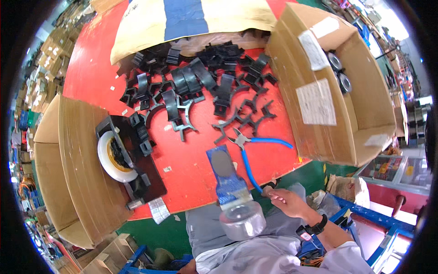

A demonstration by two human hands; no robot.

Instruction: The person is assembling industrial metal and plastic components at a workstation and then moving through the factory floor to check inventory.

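Observation:
My right hand [288,202] is over my lap just off the table's front edge, its fingers curled closed around a small black plastic piece [272,183], mostly hidden. Right beside its fingertips ends one handle of the blue-handled cutting pliers [242,142], which lie on the red table with their jaws spread. To their left, a blue strip-like holder with a roll of clear tape [242,220] reaches over the table edge. Only a bit of my left hand [188,267] shows at the bottom edge, low beside my leg; its fingers are hidden. Black plastic clips [185,80] lie heaped farther back.
Open cardboard boxes stand left [86,160] and right [315,86]; the right one holds several rolls. A black tape dispenser with a white roll [119,166] sits by the left box. A yellow-and-blue sack [191,23] lies behind the clips on the red table [187,160].

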